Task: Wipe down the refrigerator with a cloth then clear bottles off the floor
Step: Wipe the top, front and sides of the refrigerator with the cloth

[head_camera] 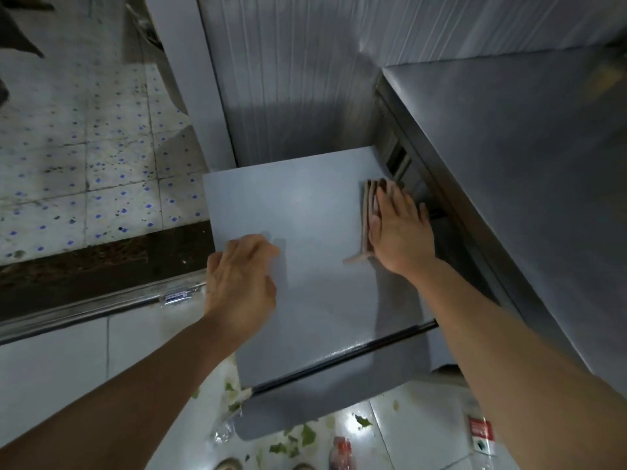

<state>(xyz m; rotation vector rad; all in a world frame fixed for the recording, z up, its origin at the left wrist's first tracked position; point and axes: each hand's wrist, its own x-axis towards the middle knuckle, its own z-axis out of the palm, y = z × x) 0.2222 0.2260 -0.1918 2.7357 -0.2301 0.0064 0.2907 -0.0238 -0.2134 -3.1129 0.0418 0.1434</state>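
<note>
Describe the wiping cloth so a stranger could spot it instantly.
Find the grey fridge top in the middle. At its right edge, beside the steel counter, the right hand presses flat on the cloth: brownish, striped, the only fabric there.

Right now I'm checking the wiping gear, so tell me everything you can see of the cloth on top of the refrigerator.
The cloth is a pinkish-brown rag with lengthwise ribs or folds, looking like soft fabric. It lies flat near the right rear edge of the refrigerator top, beside the steel counter. The right hand presses on it with open palm and spread fingers, covering most of it; a strip along the left side and a corner nearest the camera stick out. The left hand rests apart from it.
</note>
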